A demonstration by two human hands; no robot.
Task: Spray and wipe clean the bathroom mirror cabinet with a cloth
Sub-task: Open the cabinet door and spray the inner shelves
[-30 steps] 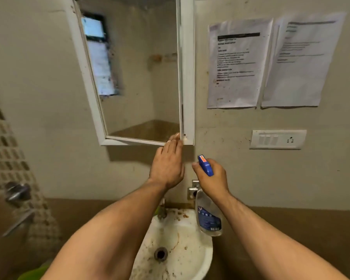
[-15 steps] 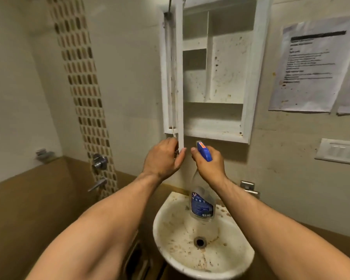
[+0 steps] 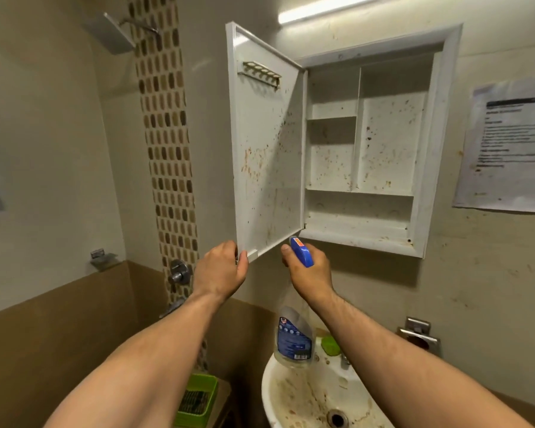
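Left hand (image 3: pixel 221 270) pinches the lower corner of the stained white cabinet door (image 3: pixel 263 149); right hand (image 3: pixel 311 274) grips the blue-triggered clear spray bottle (image 3: pixel 292 338) just beneath.

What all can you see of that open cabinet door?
The cabinet door is a white, plastic-looking panel swung wide open leftward, hinged along its right edge to the cabinet. Its inner face shows, speckled with brown stains. A small beige rack with a row of holes sits near the top. The mirror side is hidden. The left hand grips its lower corner; the spray bottle in the right hand is just below its bottom edge.
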